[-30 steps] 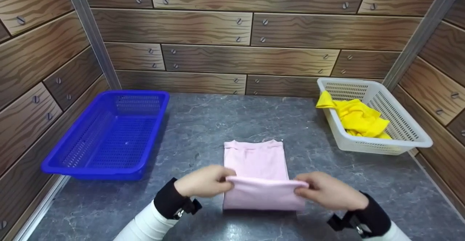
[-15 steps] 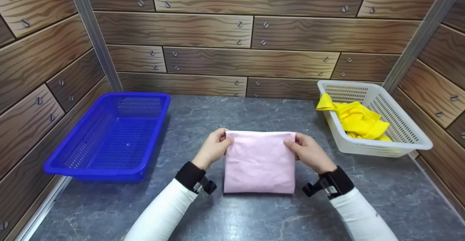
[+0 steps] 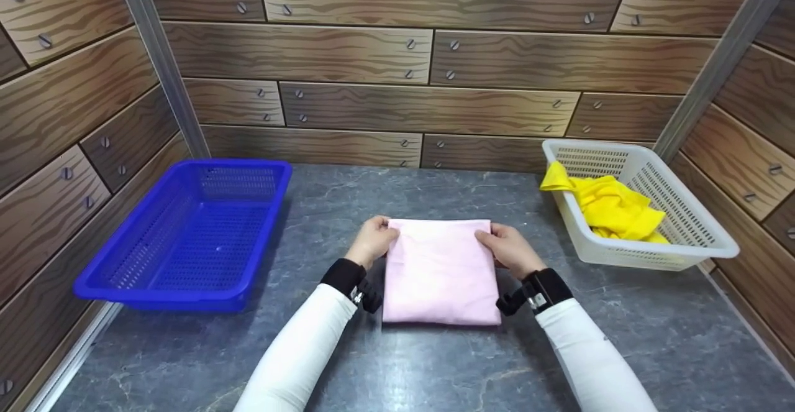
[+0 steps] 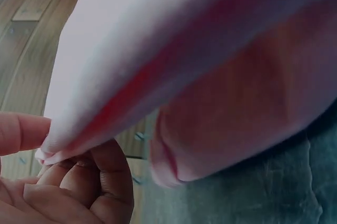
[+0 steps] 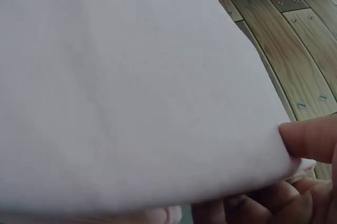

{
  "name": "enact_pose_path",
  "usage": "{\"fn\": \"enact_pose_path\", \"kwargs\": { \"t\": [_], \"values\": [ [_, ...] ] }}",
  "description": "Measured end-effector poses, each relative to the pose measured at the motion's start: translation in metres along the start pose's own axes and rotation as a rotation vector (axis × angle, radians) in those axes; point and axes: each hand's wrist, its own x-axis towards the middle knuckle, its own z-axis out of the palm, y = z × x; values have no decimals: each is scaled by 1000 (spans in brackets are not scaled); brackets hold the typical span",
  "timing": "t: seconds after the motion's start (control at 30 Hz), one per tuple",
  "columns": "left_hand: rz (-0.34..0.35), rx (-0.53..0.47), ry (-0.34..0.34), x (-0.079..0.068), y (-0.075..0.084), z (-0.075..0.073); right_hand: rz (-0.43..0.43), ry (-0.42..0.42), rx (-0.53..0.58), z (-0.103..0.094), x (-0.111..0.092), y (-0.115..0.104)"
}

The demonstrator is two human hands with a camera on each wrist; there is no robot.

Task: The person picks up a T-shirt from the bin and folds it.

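A folded pink shirt (image 3: 442, 275) lies as a near-square on the grey tabletop in the head view. At its far left corner my left hand (image 3: 372, 240) pinches the cloth between thumb and fingers. My right hand (image 3: 510, 250) grips the far right corner in the same way. The left wrist view shows the shirt (image 4: 100, 66) from the side, its top layer held off the lower fold, the left fingers (image 4: 113, 176) curled beneath the edge. In the right wrist view the thumb (image 5: 310, 137) presses on top of the cloth, with fingers partly hidden underneath.
On the left stands a blue plastic basket (image 3: 258, 269) with nothing in it. A white basket (image 3: 652, 253) at the right holds a crumpled yellow cloth (image 3: 621, 210), one end draped over its rim. Wood-patterned walls (image 3: 348, 58) close off the back and both sides.
Both hands carried the shirt's near edge away from the body, folding it over the far part. In the last half second the hands drew slightly closer together, still holding the far corners.
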Motion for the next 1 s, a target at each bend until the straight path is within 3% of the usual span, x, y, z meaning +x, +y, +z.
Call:
{"fn": "enact_pose_path", "kwargs": {
  "t": [0.2, 0.33, 0.37, 0.4, 0.53, 0.6, 0.63, 0.77, 0.9, 1.0],
  "values": [
    [-61, 108, 23, 14, -11, 5, 21, 47, -174, 5, 20, 16],
    [-104, 198, 7, 27, -21, 7, 98, 32, -159, 8, 25, 23],
    [-103, 225, 7, 31, -25, 8, 113, 31, -145, 9, 26, 24],
    [-52, 233, 11, 44, -40, 9, 128, 30, -130, 9, 26, 25],
    [-14, 352, 22, 56, -49, 9, 168, 42, -132, 10, 29, 23],
    [7, 413, 25, 51, -44, 9, 176, 57, -177, 10, 29, 22],
    [-26, 467, 19, 41, -29, 8, 169, 69, -222, 10, 30, 21],
    [29, 603, 40, 27, -19, 8, 104, 107, -457, 8, 29, 19],
    [23, 635, 49, 15, -16, 5, 39, 148, -664, 3, 24, 18],
    [23, 643, 59, -1, -14, 6, -8, 182, -716, 3, 13, 16]
  ]
}}
